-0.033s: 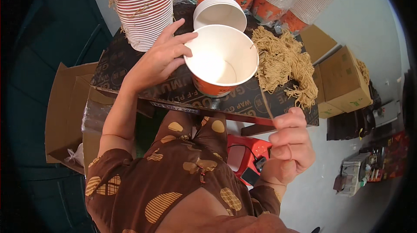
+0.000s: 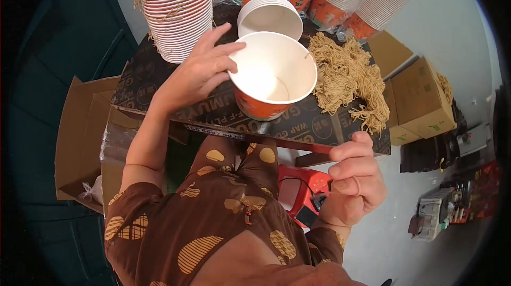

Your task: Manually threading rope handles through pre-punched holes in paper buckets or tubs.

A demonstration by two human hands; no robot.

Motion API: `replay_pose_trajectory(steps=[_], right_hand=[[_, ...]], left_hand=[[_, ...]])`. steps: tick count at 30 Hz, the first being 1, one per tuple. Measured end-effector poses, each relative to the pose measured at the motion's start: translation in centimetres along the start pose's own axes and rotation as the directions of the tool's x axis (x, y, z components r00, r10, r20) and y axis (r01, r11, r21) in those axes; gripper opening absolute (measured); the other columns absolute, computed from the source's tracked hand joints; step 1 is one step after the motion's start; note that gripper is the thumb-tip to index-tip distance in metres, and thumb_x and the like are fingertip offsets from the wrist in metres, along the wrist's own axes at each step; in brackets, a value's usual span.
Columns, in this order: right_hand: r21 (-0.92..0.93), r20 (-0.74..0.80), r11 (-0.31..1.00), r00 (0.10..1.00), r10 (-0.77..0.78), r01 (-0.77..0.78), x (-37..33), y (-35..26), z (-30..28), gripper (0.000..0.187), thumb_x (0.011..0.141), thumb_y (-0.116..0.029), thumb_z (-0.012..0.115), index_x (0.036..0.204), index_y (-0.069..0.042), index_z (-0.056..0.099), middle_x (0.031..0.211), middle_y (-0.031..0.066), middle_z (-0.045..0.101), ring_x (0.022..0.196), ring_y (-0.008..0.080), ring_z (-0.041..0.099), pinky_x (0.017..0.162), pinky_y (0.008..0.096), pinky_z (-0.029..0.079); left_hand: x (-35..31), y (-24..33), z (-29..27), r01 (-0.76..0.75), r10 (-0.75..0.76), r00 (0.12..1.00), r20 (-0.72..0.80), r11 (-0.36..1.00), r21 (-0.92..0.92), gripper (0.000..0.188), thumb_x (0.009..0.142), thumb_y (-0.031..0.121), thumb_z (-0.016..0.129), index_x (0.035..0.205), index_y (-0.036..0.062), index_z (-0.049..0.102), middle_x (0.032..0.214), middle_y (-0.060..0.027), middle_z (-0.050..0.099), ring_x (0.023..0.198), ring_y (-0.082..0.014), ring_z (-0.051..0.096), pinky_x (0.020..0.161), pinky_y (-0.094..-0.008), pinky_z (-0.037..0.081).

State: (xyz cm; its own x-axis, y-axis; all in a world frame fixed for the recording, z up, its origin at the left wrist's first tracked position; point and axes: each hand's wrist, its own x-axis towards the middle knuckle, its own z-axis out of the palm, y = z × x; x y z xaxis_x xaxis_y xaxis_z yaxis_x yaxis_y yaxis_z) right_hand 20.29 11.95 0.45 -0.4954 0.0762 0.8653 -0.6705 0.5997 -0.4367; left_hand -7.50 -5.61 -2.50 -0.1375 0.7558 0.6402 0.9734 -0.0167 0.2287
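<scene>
A white-lined orange paper bucket (image 2: 261, 106) stands tilted near the front edge of the dark table. My left hand (image 2: 199, 75) grips its rim on the left, with the thumb outside and fingertips over the edge. Inside the far right rim, a short end of string (image 2: 307, 56) pokes through the wall. Off the table's front right corner, my right hand (image 2: 354, 179) is closed in a pinch; the tan string it holds is hardly visible now. Beyond the bucket, a few nested buckets (image 2: 270, 17) lie on their side. A tangled heap of tan string (image 2: 346, 73) lies to the right.
A tall stack of buckets with strings (image 2: 175, 14) rises at the back left. More wrapped bucket stacks (image 2: 340, 3) line the back. Cardboard boxes (image 2: 423, 97) stand on the right, and an open box (image 2: 80, 137) on the left. A red stool (image 2: 303, 179) sits beneath the table.
The bucket and my left hand have shifted very slightly right. The string running up from my right hand, plain before, is now barely seen.
</scene>
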Motion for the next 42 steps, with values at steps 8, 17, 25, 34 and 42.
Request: replay_pose_trajectory(steps=[8, 17, 25, 34, 42], right_hand=[[0.008, 0.107, 0.999, 0.993, 0.045, -0.046, 0.6, -0.7, 2.1, 0.015, 0.079, -0.005, 0.065, 0.092, 0.002, 0.067, 0.097, 0.0160, 0.066, 0.079, 0.0290, 0.065, 0.074, 0.0425, 0.051], [-0.239, 0.300, 0.971, 0.949, 0.101, -0.028, 0.1, 1.9, 3.5, 0.026, 0.070, 0.010, 0.066, 0.094, 0.001, 0.067, 0.092, 0.0149, 0.066, 0.068, 0.0249, 0.059, 0.059, 0.0331, 0.044], [-0.277, 0.020, 0.930, 0.966, 0.258, -0.242, -1.3, 4.1, 3.8, 0.030, 0.076, 0.008, 0.065, 0.105, 0.002, 0.064, 0.077, 0.0087, 0.067, 0.061, 0.0221, 0.056, 0.059, 0.0323, 0.043], [-0.176, -0.069, 0.931, 0.947, 0.312, -0.320, -2.1, 4.9, 4.2, 0.032, 0.079, 0.009, 0.063, 0.110, 0.004, 0.061, 0.079, 0.0091, 0.069, 0.065, 0.0188, 0.059, 0.061, 0.0278, 0.044], [-0.271, 0.054, 0.944, 0.976, 0.213, -0.191, -2.0, 5.1, 4.3, 0.030, 0.075, 0.008, 0.067, 0.105, 0.002, 0.064, 0.074, 0.0067, 0.065, 0.059, 0.0206, 0.054, 0.058, 0.0308, 0.040]], left_hand=[[1.8, 3.3, 1.7, -0.098, 0.086, 0.991, -0.106, 0.988, -0.119, 0.009, 0.076, 0.007, 0.073, 0.083, 0.0040, 0.068, 0.073, -0.0073, 0.065, 0.072, -0.0252, 0.063, 0.091, -0.0431, 0.045], [1.8, 5.6, 5.0, -0.045, 0.059, 0.986, -0.156, 0.995, 0.093, 0.016, 0.074, 0.004, 0.073, 0.088, 0.0032, 0.064, 0.067, -0.0082, 0.058, 0.062, -0.0272, 0.059, 0.058, -0.0384, 0.045], [1.8, 6.8, 3.4, -0.068, 0.080, 0.910, -0.406, 0.997, 0.042, 0.032, 0.073, -0.011, 0.060, 0.103, -0.0008, 0.059, 0.102, -0.0169, 0.060, 0.085, -0.0336, 0.059, 0.075, -0.0357, 0.048], [-1.9, 9.2, 4.3, 0.369, -0.483, 0.872, 0.083, 0.535, -0.760, 0.027, 0.098, 0.017, 0.043, 0.088, -0.0015, 0.060, 0.076, -0.0035, 0.059, 0.061, -0.0075, 0.049, 0.057, -0.0207, 0.039], [-0.4, 10.2, 5.8, 0.511, -0.523, 0.784, 0.335, 0.237, -0.826, 0.039, 0.100, 0.027, 0.051, 0.068, 0.0042, 0.051, 0.059, 0.0028, 0.051, 0.053, -0.0040, 0.043, 0.047, -0.0220, 0.035]])
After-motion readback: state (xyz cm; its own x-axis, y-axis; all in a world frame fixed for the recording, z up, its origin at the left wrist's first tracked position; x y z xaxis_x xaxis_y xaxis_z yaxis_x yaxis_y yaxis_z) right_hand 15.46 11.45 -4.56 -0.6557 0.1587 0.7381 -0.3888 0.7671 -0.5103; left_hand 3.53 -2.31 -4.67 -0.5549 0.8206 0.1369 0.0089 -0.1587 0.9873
